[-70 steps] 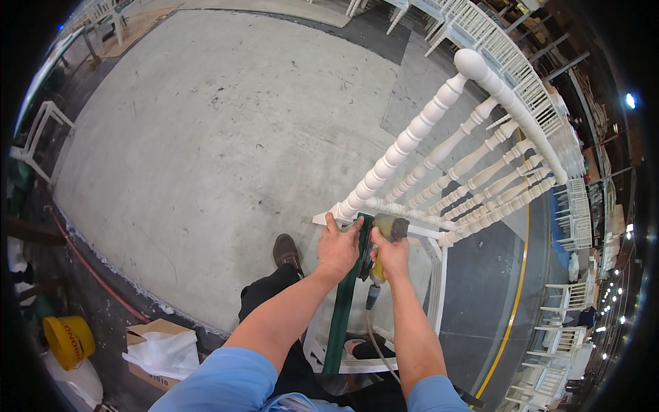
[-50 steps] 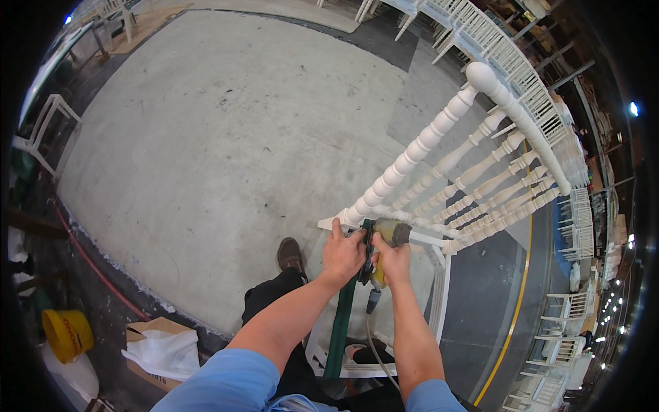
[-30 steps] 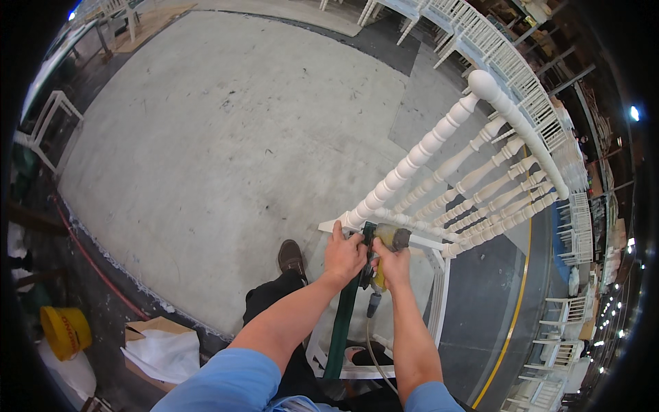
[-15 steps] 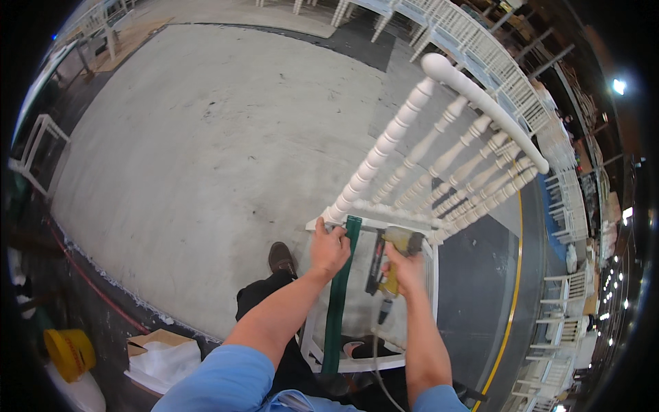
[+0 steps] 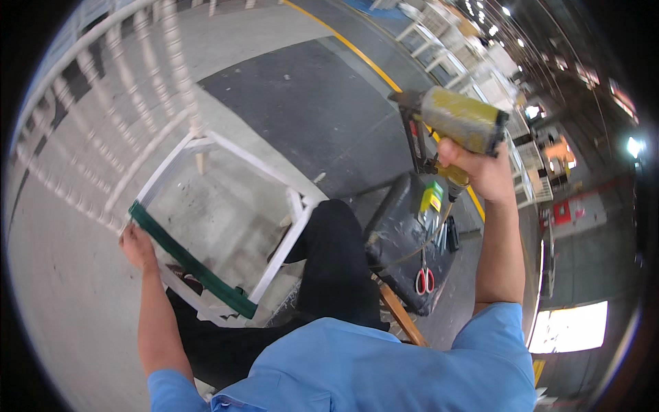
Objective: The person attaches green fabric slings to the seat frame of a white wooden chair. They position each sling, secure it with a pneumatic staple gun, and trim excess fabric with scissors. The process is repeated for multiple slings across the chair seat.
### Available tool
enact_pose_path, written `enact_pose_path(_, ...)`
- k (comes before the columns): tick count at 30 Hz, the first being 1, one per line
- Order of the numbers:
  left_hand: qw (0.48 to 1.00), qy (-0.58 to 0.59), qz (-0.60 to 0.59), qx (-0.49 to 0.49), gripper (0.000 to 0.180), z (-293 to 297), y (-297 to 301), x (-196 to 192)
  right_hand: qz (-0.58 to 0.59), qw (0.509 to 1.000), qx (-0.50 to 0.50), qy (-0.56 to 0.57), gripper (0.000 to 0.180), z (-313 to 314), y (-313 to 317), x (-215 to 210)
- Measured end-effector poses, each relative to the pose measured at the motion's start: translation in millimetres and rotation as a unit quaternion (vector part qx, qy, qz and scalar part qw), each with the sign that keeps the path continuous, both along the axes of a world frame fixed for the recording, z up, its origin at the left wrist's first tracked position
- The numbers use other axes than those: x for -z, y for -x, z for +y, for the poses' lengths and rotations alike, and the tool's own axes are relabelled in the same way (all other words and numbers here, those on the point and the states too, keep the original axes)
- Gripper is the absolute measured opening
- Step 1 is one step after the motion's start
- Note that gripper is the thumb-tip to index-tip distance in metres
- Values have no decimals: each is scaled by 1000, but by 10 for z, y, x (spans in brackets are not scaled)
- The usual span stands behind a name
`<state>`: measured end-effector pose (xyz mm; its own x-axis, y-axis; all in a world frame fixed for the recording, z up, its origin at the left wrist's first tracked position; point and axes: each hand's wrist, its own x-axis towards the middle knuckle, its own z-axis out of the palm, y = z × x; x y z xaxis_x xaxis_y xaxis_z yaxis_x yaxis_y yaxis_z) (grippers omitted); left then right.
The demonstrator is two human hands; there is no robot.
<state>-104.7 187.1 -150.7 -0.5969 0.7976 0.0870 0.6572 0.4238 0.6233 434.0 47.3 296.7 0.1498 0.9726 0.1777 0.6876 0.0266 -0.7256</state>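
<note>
A white chair frame with a turned-spindle back stands in front of me, its seat unfilled. One green webbing strap runs across the seat opening near its left side. My left hand is closed on the frame's left corner, right beside the strap's far end; its fingertips are partly hidden. Raised at the right, away from the chair, my right hand grips a worn yellow staple gun with a black magazine. An air hose hangs from the gun's handle.
A black padded stool stands right of my knee, bearing red-handled scissors, a yellow-green box and small tools. A wooden bar lies below it. White chairs line the far right, past a yellow floor line.
My view has swung right, so the chair sits farther left. The staple gun has lifted off the seat frame, up and to the right. My left hand stays by the strap's end.
</note>
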Motion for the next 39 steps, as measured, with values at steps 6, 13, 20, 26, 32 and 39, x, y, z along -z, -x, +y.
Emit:
enact_pose_path(6, 983, -110, 130, 65, 37, -353, -377, -372, 206, 974, 92, -31, 37, -850, -568, 28)
enact_pose_path(13, 996, -37, -31, 77, 36, -1079, -1200, -313, 155, 951, 163, 212, 38, -1109, -1340, 898)
enact_pose_path(20, 675, 112, -726, -71, 29, -1438, -1272, -506, 328, 861, 202, 333, 43, -1230, -1984, 2386)
enact_pose_path(26, 623, 120, -772, -35, 40, -2163, -1581, -690, 378, 818, 233, 365, 52, -1388, -2287, 2960)
enact_pose_path(32, 565, 264, -780, -45, 48, -2704, -1778, -625, -234, 859, 182, 417, 58, -1353, -2128, 2708)
enact_pose_path(39, 590, 249, -759, -114, 51, -2729, -2037, -629, 172, 976, 65, 117, 27, -1029, -900, 2563)
